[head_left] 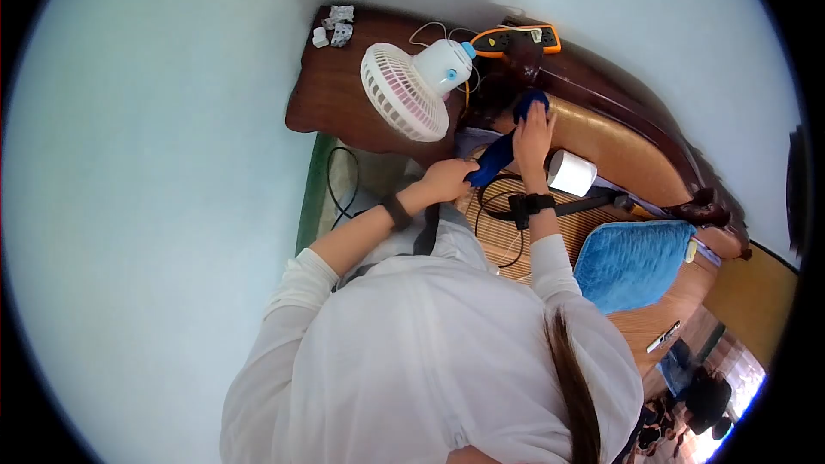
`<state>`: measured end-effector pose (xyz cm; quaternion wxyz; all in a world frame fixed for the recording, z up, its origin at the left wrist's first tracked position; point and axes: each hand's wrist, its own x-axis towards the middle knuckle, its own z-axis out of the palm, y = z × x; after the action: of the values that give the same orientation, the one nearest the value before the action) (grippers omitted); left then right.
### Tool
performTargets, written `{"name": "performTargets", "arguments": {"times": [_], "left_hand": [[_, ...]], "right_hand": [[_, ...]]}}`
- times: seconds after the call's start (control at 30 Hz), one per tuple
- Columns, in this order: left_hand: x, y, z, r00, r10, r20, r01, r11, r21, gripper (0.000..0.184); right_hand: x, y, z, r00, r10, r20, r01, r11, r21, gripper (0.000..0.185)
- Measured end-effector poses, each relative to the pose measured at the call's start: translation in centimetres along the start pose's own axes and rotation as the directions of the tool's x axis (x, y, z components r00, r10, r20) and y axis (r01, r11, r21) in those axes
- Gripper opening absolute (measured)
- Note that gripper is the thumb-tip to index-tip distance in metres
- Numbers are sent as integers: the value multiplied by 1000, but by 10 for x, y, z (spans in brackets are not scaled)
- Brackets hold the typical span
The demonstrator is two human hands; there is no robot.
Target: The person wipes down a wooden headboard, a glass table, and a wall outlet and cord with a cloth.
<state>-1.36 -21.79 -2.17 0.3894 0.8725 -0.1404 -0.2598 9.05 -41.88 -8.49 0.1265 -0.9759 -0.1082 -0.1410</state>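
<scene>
A dark blue cloth (493, 161) stretches between my two hands above the slatted mat of the seat. My left hand (449, 179) is closed on its lower end. Farther up, my right hand (534, 139) rests on the cloth's upper part, fingers wrapped round it near the padded backrest. Close to my right wrist stands a white paper roll (572, 174). Black cables and a dark bar lie on the mat just below the hands.
A white fan (417, 86) stands on a dark wooden table (331, 90) at the upper left, with small wrappers (340, 24) behind it. An orange power strip (516, 40) lies behind the seat. A blue cushion (632, 262) sits to the right.
</scene>
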Motion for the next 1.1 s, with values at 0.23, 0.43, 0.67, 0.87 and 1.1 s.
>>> {"name": "performTargets", "arguments": {"times": [0.23, 0.43, 0.67, 0.87, 1.1], "left_hand": [[7, 4, 7, 999, 32, -9, -32, 999, -18, 40], [20, 27, 9, 993, 84, 82, -83, 996, -15, 40], [20, 43, 5, 989, 129, 72, -127, 991, -37, 39], [20, 11, -9, 986, 77, 148, -87, 994, 61, 41], [18, -3, -20, 988, 79, 136, -91, 992, 86, 36]], "right_hand": [[30, -8, -19, 993, 99, 64, -115, 935, 336, 37], [30, 3, -30, 996, -91, -1, 91, 996, -9, 37], [16, 28, -30, 971, 217, -101, -206, 973, 108, 36], [28, -8, -16, 980, 168, -110, -123, 936, 330, 32], [29, -11, 19, 872, 483, 80, -364, 530, 766, 36]]}}
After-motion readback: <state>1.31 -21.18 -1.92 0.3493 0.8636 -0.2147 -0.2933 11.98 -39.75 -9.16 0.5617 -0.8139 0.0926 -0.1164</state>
